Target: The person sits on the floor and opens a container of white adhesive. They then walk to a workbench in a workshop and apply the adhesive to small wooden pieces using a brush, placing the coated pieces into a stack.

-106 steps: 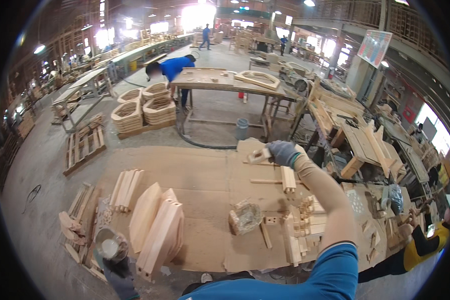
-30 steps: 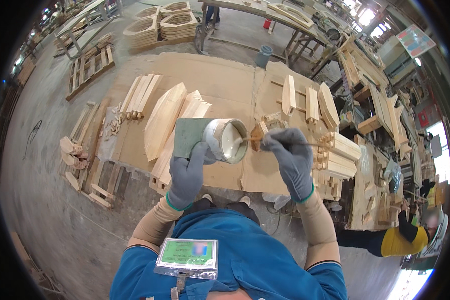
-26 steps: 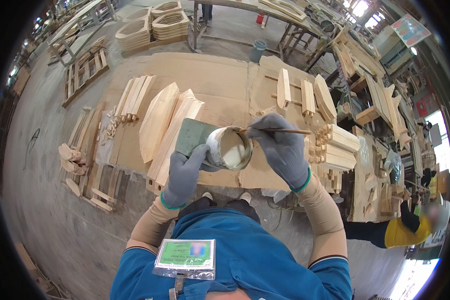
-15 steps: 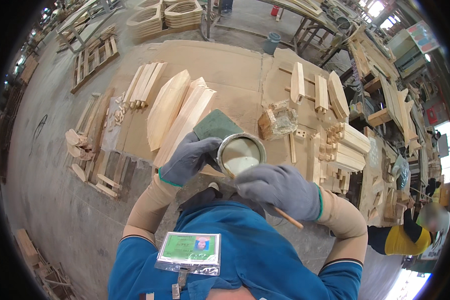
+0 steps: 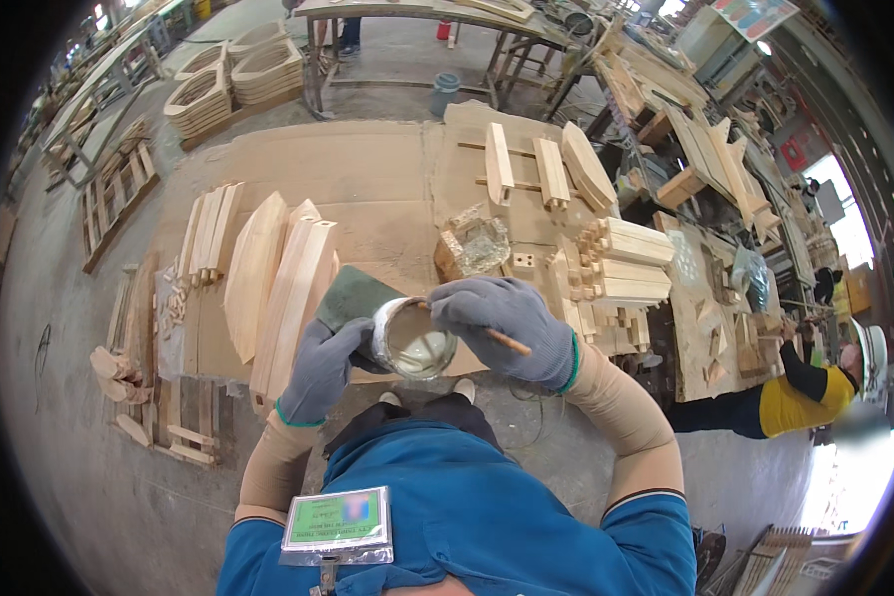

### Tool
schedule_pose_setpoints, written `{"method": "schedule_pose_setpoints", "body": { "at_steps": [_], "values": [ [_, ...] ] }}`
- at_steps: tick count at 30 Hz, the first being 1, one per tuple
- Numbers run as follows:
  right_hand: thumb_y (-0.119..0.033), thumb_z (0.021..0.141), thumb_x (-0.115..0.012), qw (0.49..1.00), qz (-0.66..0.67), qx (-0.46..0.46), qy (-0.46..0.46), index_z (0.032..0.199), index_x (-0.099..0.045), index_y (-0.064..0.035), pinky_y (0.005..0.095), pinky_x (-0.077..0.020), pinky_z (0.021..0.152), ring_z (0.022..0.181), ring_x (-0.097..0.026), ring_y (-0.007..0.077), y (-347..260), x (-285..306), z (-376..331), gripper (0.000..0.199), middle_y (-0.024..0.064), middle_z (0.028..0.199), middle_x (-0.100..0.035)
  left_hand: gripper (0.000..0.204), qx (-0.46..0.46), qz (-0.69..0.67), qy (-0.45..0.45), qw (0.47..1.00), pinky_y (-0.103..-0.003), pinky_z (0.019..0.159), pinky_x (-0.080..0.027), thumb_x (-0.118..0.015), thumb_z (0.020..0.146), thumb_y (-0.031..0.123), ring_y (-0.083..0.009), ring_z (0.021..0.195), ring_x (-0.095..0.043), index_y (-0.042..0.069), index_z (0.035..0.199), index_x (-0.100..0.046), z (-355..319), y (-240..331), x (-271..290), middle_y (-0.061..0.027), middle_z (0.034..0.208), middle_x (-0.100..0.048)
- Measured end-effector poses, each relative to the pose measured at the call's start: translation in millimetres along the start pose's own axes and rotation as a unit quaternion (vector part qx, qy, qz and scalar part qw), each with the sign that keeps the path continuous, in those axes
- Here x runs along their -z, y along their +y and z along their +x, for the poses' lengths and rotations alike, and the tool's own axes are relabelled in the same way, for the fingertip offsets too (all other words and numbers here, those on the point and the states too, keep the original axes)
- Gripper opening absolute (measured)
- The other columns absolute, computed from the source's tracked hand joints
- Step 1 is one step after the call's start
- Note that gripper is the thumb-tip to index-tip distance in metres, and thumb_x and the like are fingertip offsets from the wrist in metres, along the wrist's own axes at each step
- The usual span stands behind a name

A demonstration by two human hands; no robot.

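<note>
Workshop floor, concrete; stacked frames (image 5: 233,84) and a long bench (image 5: 407,12) beyond. A broad cardboard sheet (image 5: 368,164) is spread in front of the wearer, presumably so that the wood is kept off bare concrete.

Cup (image 5: 419,343) of pale liquid held before the torso, over the sheet's near edge. It is tipped with its mouth toward the wearer, probably so that the contents can be seen. A flat green piece (image 5: 353,296) projects behind it; whether the two are joined cannot be told.

Left hand (image 5: 323,368), gloved: fingers closed about the cup's side, by which it seems to be steadied. Right hand (image 5: 507,328), gloved: fingers clamped together on a thin stick (image 5: 505,341), one end jutting below the hand, the other reaching the cup's rim. Held near the rim, apparently for control.

Left on the sheet: long shaped boards (image 5: 293,278), laid side by side. Right: post bundle (image 5: 631,263), plastic-lined block (image 5: 475,243). Farther off, shaped pieces (image 5: 499,164) are rested across thin battens (image 5: 477,146), perhaps to keep their undersides clear.
</note>
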State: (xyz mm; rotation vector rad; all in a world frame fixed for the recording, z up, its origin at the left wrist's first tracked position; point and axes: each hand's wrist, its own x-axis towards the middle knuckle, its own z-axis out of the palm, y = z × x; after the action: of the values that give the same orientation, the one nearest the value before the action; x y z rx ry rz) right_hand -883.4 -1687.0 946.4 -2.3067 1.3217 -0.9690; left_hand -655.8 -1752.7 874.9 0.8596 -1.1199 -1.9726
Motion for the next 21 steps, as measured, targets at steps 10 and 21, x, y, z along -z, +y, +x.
{"method": "schedule_pose_setpoints", "body": {
  "at_steps": [10, 21],
  "values": [
    [0.001, 0.087, -0.062, 0.824, 0.377, -0.314, 0.284, 0.092, -0.057, 0.0016, 0.0267, -0.0544, 0.073, 0.080, -0.063, 0.0128, -9.3, -58.3, -53.3, 0.007, 0.0098, 0.090, -0.066, 0.017, -0.117, 0.065, 0.124, 0.983, -0.025, 0.061, -0.050, -0.056, 0.091, 0.008, -0.0105, 0.069, -0.063, -0.005, 0.095, -0.066, 4.5, -28.0, -6.8, -0.0048, 0.080, -0.068],
    [-0.003, 0.085, -0.068, 0.861, 0.237, -0.230, 0.387, 0.082, -0.053, -0.0018, 0.0278, -0.0542, 0.062, 0.067, -0.065, 0.0147, -20.2, -57.2, -34.1, 0.015, 0.0132, 0.079, -0.066, 0.018, -0.056, -0.012, 0.091, 0.994, -0.028, 0.064, -0.055, -0.053, 0.091, 0.006, -0.0149, 0.074, -0.066, -0.006, 0.099, -0.064, 5.6, -28.4, -1.4, -0.0115, 0.086, -0.068]
  ]
}}
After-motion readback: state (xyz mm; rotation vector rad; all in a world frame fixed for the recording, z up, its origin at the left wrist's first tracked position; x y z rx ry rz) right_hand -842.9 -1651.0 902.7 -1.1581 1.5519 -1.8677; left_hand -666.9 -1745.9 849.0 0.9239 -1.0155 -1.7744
